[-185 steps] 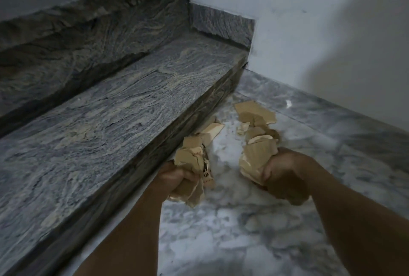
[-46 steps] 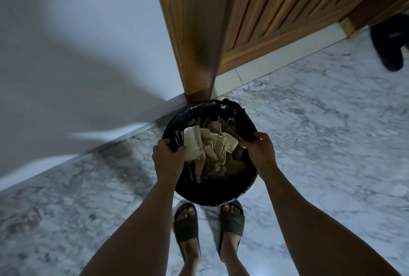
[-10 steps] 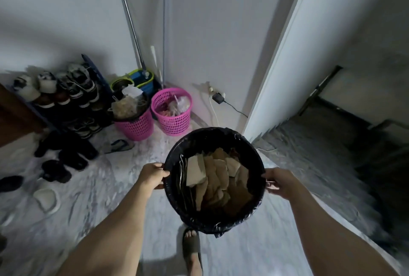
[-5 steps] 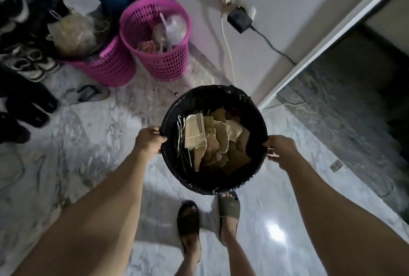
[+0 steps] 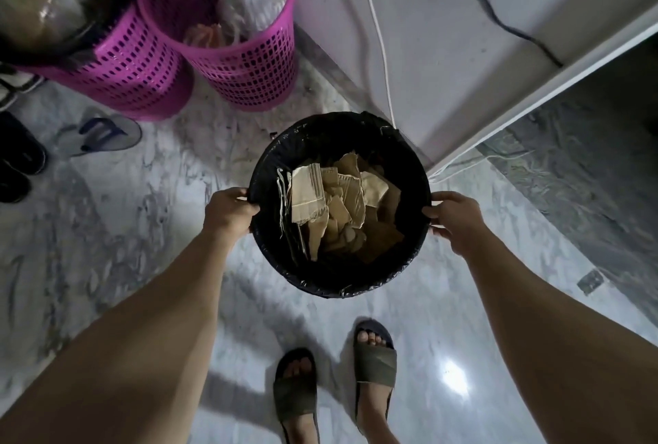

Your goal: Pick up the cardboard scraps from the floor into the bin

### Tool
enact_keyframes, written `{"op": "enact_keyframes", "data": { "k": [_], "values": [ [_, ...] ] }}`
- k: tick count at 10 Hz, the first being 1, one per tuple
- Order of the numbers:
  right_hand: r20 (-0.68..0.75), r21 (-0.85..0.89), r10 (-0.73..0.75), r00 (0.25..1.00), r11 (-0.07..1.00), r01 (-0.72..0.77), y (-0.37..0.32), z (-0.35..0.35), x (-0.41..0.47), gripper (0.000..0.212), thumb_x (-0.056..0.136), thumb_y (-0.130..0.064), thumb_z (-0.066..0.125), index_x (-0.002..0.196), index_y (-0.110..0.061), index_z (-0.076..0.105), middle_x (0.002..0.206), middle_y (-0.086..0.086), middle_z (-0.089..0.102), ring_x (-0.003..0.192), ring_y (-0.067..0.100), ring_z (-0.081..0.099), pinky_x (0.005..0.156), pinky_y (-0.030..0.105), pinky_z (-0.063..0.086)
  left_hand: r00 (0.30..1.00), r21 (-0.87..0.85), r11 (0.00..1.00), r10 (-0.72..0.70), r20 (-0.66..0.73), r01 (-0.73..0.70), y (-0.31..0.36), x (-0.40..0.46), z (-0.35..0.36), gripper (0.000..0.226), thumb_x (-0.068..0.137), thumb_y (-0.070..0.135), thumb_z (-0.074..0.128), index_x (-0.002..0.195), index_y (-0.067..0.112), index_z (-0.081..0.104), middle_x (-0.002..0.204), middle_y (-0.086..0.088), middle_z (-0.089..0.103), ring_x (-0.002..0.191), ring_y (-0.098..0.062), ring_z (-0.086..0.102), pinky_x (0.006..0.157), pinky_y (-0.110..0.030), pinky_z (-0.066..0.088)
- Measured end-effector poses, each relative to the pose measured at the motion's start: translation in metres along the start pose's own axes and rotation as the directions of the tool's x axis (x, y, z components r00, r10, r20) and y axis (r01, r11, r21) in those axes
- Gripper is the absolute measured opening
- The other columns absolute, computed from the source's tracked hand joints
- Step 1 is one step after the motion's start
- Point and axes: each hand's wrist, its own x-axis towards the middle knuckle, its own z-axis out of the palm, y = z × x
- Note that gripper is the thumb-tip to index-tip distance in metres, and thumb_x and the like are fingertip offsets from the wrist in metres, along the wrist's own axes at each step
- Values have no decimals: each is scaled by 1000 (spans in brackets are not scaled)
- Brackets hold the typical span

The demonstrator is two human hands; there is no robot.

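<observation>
Two hands hold a black-lined bin (image 5: 338, 276) by its rim at the centre of the frame.

Both forearms reach up from the lower corners. The left hand (image 5: 229, 210) curls its fingers over the rim's left edge; the right hand (image 5: 454, 219) grips the right edge, thumb on top. Cardboard scraps (image 5: 338, 208) lie piled inside the bin. Sandalled feet (image 5: 334, 379) stand on the marble floor (image 5: 106, 230) at the bottom; two pink baskets (image 5: 228, 23) sit in the upper left.
</observation>
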Motion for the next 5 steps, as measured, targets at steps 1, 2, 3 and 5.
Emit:
{"op": "enact_keyframes", "data": {
  "k": [1, 2, 3, 5],
  "values": [
    [7, 17, -8, 1000, 1000, 8, -6, 5, 16, 31, 84, 12, 62, 108, -7, 67, 80, 11, 66, 63, 20, 61, 56, 29, 51, 999, 36, 999, 22, -40, -21, 6, 16, 7, 23, 85, -4, 65, 90, 18, 69, 87, -12, 69, 85, -32, 69, 85, -48, 60],
    [21, 37, 0, 1000, 999, -1, -13, 7, 27, 31, 85, 13, 60, 106, -8, 66, 77, 9, 65, 62, 21, 61, 62, 32, 52, 997, 38, 998, 56, -56, -53, 9, 28, 8, 25, 81, 0, 67, 81, 24, 68, 85, -12, 70, 88, -37, 72, 85, -53, 60],
    [40, 13, 8, 999, 1000, -9, -15, 5, 26, 32, 85, 13, 59, 108, -9, 64, 78, 10, 64, 62, 21, 60, 60, 31, 52, 999, 52, 998, 43, -29, -42, 7, 29, 8, 22, 83, 0, 67, 91, 20, 69, 91, -14, 72, 94, -39, 72, 85, -53, 60],
    [-60, -89, -55, 997, 995, 49, -17, 8, 11, 35, 81, 0, 69, 113, -14, 64, 94, 9, 60, 79, 22, 55, 63, 31, 44, 992, 50, 998, 45, -117, -39, 9, 7, 11, 47, 77, 19, 74, 123, 19, 67, 118, -8, 71, 110, -29, 67, 100, -37, 53]
  ]
}}
